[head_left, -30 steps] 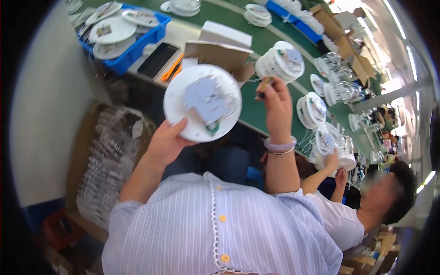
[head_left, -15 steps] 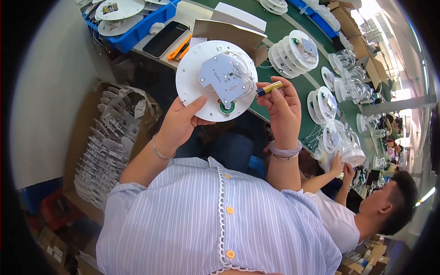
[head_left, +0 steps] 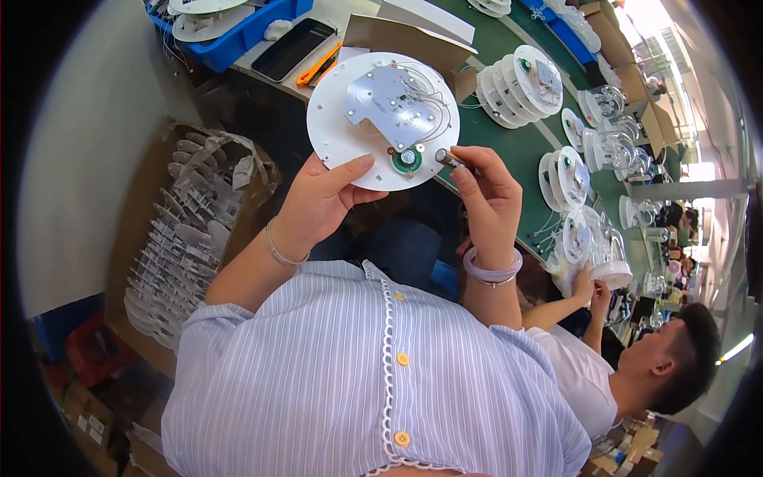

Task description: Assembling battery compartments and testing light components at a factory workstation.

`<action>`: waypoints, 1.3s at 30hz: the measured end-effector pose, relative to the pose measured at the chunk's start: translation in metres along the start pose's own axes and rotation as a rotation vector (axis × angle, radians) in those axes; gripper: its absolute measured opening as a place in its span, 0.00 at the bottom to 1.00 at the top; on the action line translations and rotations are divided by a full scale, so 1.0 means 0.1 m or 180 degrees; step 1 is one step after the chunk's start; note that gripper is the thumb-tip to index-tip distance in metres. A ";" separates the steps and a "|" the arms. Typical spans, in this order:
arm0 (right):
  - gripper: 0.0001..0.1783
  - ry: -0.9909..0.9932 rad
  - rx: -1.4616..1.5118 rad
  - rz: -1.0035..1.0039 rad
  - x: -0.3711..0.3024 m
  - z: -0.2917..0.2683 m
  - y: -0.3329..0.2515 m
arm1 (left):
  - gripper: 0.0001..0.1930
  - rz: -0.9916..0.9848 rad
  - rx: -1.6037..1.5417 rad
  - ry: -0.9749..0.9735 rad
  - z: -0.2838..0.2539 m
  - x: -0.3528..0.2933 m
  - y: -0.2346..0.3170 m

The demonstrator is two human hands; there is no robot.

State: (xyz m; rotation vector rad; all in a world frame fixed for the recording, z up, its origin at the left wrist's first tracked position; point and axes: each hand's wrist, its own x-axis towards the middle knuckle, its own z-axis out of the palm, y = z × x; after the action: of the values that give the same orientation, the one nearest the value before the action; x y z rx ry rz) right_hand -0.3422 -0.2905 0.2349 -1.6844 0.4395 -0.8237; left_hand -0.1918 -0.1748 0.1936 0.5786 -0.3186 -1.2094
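My left hand (head_left: 322,195) is closed on the lower left rim of a round white disc (head_left: 327,119), thumb on top and fingers underneath. A pale angular circuit board (head_left: 389,103) sits on the disc, with thin wires looping along its right side. Below the board is a small round green part (head_left: 407,160) with a silvery middle. Between thumb and fingers, my right hand (head_left: 494,203) pinches a small cylindrical battery (head_left: 447,157), one end facing me. The battery is beside the disc's lower right rim; whether it touches cannot be seen.
A cardboard box (head_left: 397,36), an orange cutter (head_left: 319,65), a black phone (head_left: 294,48) and a blue bin (head_left: 230,49) lie beyond the disc. Stacked discs (head_left: 520,87) stand on the green table. At left is a carton of white parts (head_left: 187,230). A co-worker (head_left: 584,374) sits at right.
The disc has risen a little and tilted. The battery has turned from lying sideways to pointing its end at me, and my right hand has moved slightly down with it.
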 end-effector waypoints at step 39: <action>0.11 0.0152 0.0125 0.0041 0.11 -0.10 0.08 | 0.19 -0.0690 -0.0080 -0.0121 -0.08 0.00 0.10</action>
State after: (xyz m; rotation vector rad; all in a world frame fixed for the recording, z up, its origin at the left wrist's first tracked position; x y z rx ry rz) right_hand -0.3408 -0.3073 0.2317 -1.6269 0.4639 -0.8594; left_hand -0.1797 -0.1699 0.1927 0.5796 -0.2774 -1.4326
